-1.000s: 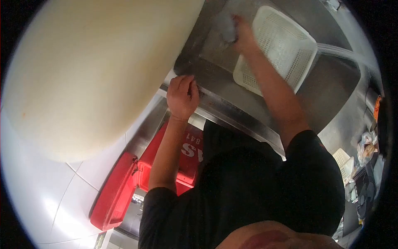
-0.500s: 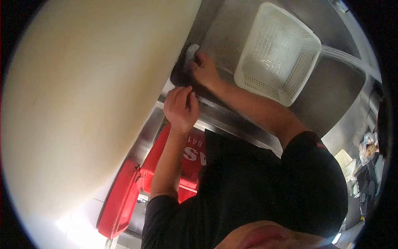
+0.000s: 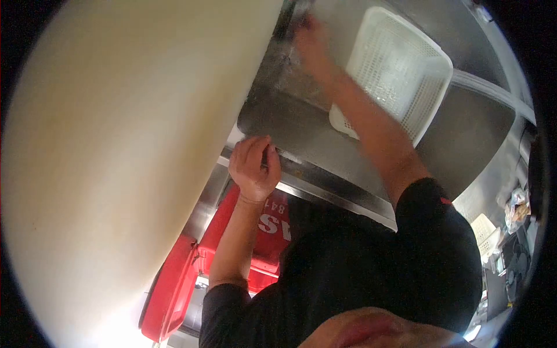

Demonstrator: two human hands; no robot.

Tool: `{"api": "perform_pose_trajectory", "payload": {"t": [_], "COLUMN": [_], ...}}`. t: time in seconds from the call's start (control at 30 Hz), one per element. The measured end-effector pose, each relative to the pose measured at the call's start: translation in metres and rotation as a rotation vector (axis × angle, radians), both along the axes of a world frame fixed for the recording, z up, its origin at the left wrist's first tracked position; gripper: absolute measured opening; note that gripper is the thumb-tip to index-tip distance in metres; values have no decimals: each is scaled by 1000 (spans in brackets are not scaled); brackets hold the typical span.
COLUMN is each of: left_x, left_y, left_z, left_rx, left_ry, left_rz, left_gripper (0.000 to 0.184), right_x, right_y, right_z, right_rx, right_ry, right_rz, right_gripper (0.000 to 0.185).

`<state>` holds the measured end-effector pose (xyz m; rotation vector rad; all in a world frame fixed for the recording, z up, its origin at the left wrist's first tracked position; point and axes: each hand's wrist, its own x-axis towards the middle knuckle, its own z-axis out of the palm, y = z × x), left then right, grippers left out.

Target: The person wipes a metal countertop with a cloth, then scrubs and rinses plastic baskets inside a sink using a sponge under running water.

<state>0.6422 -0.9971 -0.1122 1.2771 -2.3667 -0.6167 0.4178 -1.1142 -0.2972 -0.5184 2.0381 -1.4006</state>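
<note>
My right hand [image 3: 312, 46], smeared by motion, is over the far left part of the metal sink [image 3: 278, 119]. A pale, blurred cloth-like item [image 3: 301, 8] shows at its fingertips, partly hidden by the fingers. My left hand [image 3: 254, 168] is loosely curled at the sink's near left edge, back of the hand up, with no object visible in it. To the right of my right hand, a white perforated basket [image 3: 394, 69] sits in the sink, its near side partly covered by my forearm.
A large, pale rounded surface [image 3: 127, 116] fills the left side close to the camera. Below the sink edge is a red bin [image 3: 267, 243] with white lettering and an open red lid [image 3: 171, 290]. Small white baskets [image 3: 484, 232] and a plastic bag [image 3: 516, 206] lie at far right.
My right hand went from beside the basket to the sink's near left corner with the pale item, then back up to the far left. My left hand stayed at the edge.
</note>
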Motion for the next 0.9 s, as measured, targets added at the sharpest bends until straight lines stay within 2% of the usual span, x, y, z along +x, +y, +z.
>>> {"api": "perform_pose_trajectory", "payload": {"t": [0.03, 0.07, 0.13, 0.23, 0.33, 0.4, 0.47, 0.6, 0.7, 0.73, 0.77, 0.83, 0.87, 0.9], "left_x": [-1, -3, -4, -5, -4, -4, -2, -2, -4, -2, -2, -4, -3, -1], "left_y": [0, -2, -2, -3, -3, -4, -3, -1, -1, 0, -2, -3, -3, -2], "left_z": [1, 0, 0, -1, 0, 0, 2, -1, 0, 0, -2, -3, -3, -2], "left_rx": [-4, -15, -20, -36, -36, -35, -31, -30, -35, -40, -52, -56, -53, -45], "left_ry": [-1, 0, 5, 8, 5, 1, -3, 11, 31, 15, 4, 22, 26, 23], "left_rz": [-1, -3, -7, -22, -24, -30, -35, -25, -15, -14, -14, -26, -33, -24], "left_gripper": [18, 18, 18, 18, 17, 17, 17, 17, 17, 17, 17, 17, 17, 16], "right_x": [-32, -52, -72, -36, 42, 51, 23, -70, -76, -62, -42, 31, 62, 86], "right_y": [-22, -40, -63, -26, 46, 59, 39, -46, -75, -50, -27, 39, 66, 85], "right_z": [-4, -14, -59, -107, -67, -36, -34, -73, -93, -106, -101, -65, -50, -46], "right_rx": [37, 30, 46, 180, 183, 109, 51, 7, 101, 196, 233, 304, 299, 262], "right_ry": [146, 166, 12, 69, -75, -117, -84, -23, -252, 282, 394, 347, 253, 118], "right_rz": [15, -15, -83, 178, 278, 227, 170, 42, -198, 233, 440, 836, 917, 888], "right_gripper": [18, 18, 19, 20, 21, 23, 24, 26, 37, 28, 27, 24, 24, 23]}}
